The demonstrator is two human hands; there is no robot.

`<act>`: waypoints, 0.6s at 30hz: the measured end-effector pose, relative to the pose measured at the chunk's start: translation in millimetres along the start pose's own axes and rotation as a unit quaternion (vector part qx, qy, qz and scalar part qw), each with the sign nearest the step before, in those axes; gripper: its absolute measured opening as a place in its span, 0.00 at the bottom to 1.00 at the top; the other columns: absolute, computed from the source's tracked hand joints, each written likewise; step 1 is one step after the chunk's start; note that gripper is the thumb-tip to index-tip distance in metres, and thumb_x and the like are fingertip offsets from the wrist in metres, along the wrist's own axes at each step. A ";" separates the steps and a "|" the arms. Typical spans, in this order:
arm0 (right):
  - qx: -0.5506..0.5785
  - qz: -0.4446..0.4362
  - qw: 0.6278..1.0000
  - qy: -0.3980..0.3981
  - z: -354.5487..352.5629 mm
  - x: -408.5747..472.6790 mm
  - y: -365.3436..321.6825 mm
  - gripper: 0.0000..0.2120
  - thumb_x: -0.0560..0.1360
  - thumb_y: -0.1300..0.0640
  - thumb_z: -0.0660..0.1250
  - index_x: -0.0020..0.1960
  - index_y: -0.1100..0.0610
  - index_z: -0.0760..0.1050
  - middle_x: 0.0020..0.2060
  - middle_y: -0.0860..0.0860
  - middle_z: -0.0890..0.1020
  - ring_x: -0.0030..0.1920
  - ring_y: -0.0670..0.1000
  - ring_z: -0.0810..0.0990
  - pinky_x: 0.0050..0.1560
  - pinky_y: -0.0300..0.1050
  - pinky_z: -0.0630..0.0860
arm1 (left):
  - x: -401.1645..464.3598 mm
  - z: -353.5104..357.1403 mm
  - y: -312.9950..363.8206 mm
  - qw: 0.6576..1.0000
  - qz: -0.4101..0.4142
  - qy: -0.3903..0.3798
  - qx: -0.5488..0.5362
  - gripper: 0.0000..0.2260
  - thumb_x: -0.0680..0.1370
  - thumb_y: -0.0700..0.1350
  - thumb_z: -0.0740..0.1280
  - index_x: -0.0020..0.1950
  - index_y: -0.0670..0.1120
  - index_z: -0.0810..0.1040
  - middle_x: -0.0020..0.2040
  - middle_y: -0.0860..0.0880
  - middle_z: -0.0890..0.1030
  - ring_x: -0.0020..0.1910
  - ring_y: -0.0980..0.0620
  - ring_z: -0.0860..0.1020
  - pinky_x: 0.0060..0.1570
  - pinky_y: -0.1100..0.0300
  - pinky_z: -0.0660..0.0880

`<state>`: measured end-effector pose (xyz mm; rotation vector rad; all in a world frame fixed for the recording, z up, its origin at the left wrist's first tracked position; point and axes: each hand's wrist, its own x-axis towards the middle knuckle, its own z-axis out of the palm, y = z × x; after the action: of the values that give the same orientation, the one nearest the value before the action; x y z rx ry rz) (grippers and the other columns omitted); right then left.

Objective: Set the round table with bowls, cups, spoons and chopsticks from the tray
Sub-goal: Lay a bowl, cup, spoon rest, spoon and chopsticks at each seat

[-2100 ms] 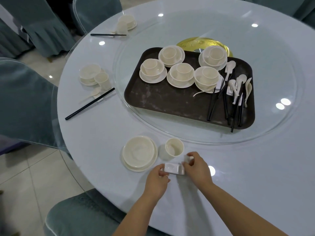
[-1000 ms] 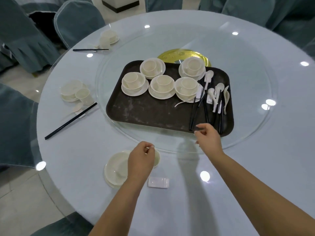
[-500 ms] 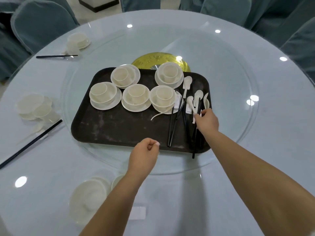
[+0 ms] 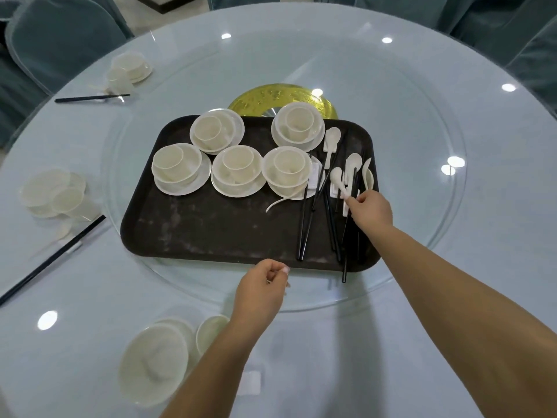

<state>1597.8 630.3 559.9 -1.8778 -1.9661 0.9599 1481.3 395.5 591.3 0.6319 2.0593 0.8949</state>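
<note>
The right hand reaches over the right end of the tray, its fingers pinching the handle of a white spoon that lies among black chopsticks and other spoons. The left hand hovers just near of the tray, fingers loosely curled and holding nothing. Five bowls, each with a cup inside, stand on the tray's far half. On the worktop, near left, a bowl and a cup are already set.
</note>
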 end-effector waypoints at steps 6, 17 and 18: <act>0.117 -0.037 0.992 0.009 2.8 -55.8 -10.1 0.15 0.77 0.46 0.66 0.36 0.53 0.69 0.30 0.49 0.80 0.32 0.49 0.77 0.33 0.43 0.69 | -16.8 -7.8 -1.3 0.998 -0.023 -0.002 -0.061 0.05 0.81 0.48 0.63 0.46 0.52 0.77 0.41 0.53 0.82 0.38 0.58 0.81 0.31 0.72 0.70; 0.058 -0.270 0.955 -0.106 35.6 -222.1 -11.4 0.18 0.75 0.54 0.67 0.32 0.47 0.62 0.25 0.44 0.70 0.29 0.45 0.69 0.30 0.37 0.65 | -66.5 -26.7 -13.7 0.966 -0.106 -0.008 -0.234 0.08 0.81 0.48 0.62 0.48 0.50 0.81 0.41 0.52 0.85 0.39 0.56 0.84 0.41 0.63 0.79; 0.032 -0.297 0.947 -0.118 38.4 -233.7 -10.6 0.18 0.75 0.54 0.67 0.32 0.47 0.61 0.25 0.44 0.69 0.29 0.46 0.69 0.30 0.37 0.64 | -72.5 -30.7 -17.8 0.965 -0.113 -0.003 -0.238 0.09 0.81 0.47 0.63 0.46 0.48 0.81 0.39 0.51 0.85 0.39 0.55 0.84 0.41 0.62 0.80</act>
<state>1597.4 396.1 596.6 -1.0505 -2.3894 1.0638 1495.1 323.3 624.7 0.1365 1.7699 1.1912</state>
